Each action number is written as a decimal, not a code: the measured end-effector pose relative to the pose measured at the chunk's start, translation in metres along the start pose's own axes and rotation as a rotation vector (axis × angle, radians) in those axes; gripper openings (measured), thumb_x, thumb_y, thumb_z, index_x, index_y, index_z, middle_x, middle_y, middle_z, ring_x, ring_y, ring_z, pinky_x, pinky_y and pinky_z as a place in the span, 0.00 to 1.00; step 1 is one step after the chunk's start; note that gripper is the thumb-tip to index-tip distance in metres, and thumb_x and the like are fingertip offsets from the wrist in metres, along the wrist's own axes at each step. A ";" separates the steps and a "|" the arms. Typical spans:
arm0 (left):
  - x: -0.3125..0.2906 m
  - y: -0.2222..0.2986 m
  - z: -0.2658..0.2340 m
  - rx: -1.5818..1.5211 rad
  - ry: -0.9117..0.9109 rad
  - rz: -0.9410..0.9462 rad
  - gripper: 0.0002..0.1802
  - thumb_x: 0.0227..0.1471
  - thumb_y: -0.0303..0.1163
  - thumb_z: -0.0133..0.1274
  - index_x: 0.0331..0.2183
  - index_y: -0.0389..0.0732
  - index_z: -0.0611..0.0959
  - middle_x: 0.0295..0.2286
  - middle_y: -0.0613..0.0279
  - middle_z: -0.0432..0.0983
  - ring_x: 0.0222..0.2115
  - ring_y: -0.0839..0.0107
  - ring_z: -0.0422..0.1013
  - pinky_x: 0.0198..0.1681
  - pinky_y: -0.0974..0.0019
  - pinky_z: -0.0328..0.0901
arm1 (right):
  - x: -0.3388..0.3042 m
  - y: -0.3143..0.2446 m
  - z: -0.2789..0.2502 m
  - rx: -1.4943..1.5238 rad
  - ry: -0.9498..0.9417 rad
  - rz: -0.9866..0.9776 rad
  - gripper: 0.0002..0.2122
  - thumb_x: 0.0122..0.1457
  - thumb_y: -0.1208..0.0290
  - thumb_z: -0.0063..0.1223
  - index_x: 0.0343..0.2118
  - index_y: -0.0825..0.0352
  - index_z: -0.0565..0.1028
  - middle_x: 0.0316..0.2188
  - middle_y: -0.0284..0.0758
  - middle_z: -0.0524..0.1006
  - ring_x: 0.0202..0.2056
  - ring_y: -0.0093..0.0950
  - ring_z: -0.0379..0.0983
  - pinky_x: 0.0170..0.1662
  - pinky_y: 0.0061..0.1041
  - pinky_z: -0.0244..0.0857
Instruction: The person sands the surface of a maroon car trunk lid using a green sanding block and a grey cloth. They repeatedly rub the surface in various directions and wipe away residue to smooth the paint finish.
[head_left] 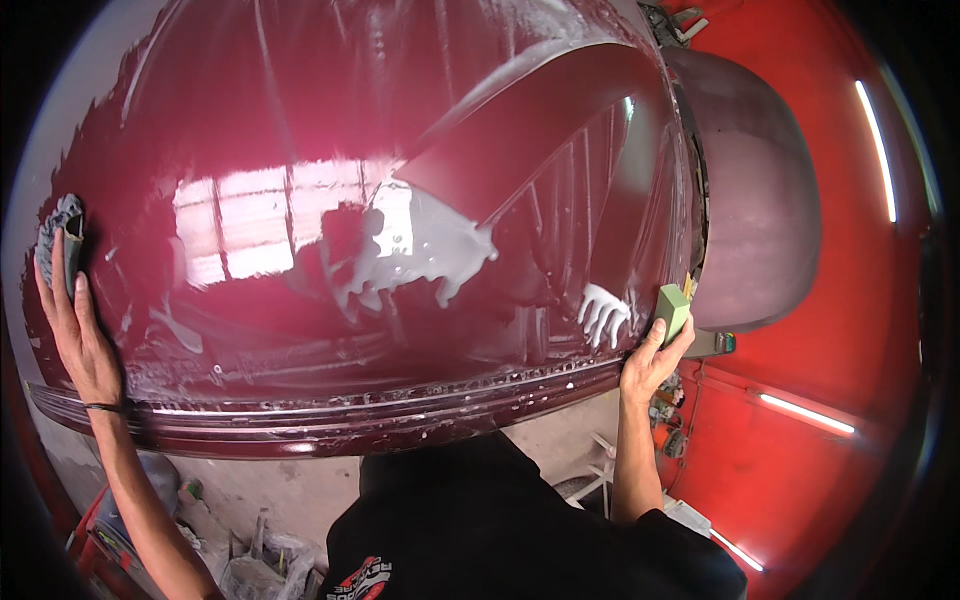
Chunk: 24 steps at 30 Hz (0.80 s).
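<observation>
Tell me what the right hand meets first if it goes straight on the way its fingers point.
The right hand already holds the green block; beyond it, probably the dull dark panel, though depth is unclear.

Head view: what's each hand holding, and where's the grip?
Right hand grips a green sanding block by its lower end, fingers and thumb round it. Left hand presses a grey cloth flat against the wet dark red car panel, fingers on its lower part.
</observation>
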<state>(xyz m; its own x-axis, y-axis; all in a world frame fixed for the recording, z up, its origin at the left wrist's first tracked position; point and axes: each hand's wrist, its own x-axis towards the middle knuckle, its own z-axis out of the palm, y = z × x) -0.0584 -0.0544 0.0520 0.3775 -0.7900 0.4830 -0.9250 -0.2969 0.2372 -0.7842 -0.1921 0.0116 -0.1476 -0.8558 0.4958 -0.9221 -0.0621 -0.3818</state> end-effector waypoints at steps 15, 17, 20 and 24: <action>-0.046 -0.091 0.015 -0.062 -0.261 -0.061 0.32 0.79 0.37 0.34 0.76 0.38 0.62 0.76 0.55 0.58 0.77 0.64 0.51 0.81 0.58 0.41 | 0.003 0.025 0.004 -0.049 -0.033 0.007 0.28 0.80 0.57 0.50 0.73 0.71 0.61 0.64 0.49 0.71 0.63 0.41 0.68 0.68 0.41 0.60; -0.053 -0.099 0.019 -0.089 -0.282 -0.049 0.32 0.79 0.36 0.32 0.77 0.37 0.61 0.76 0.55 0.56 0.78 0.64 0.49 0.82 0.58 0.40 | 0.001 0.028 0.003 -0.035 -0.027 -0.006 0.29 0.80 0.57 0.50 0.73 0.71 0.61 0.64 0.49 0.72 0.62 0.40 0.69 0.68 0.41 0.61; -0.052 -0.100 0.022 -0.113 -0.285 -0.078 0.32 0.79 0.37 0.32 0.77 0.37 0.61 0.76 0.55 0.56 0.78 0.64 0.50 0.82 0.58 0.40 | 0.000 0.038 0.002 -0.041 0.000 0.013 0.29 0.79 0.57 0.51 0.73 0.70 0.61 0.63 0.49 0.73 0.60 0.39 0.71 0.66 0.40 0.63; -0.043 -0.098 0.024 -0.166 -0.242 -0.104 0.31 0.80 0.38 0.34 0.77 0.39 0.62 0.76 0.55 0.57 0.77 0.64 0.52 0.81 0.58 0.42 | 0.000 0.039 0.004 -0.040 0.013 -0.020 0.29 0.79 0.56 0.52 0.73 0.70 0.62 0.62 0.49 0.74 0.60 0.40 0.71 0.66 0.40 0.64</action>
<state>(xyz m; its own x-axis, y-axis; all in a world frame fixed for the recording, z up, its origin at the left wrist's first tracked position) 0.0148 -0.0042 -0.0120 0.4297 -0.8707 0.2394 -0.8548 -0.3068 0.4185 -0.8186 -0.1967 -0.0065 -0.1338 -0.8480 0.5129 -0.9384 -0.0579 -0.3406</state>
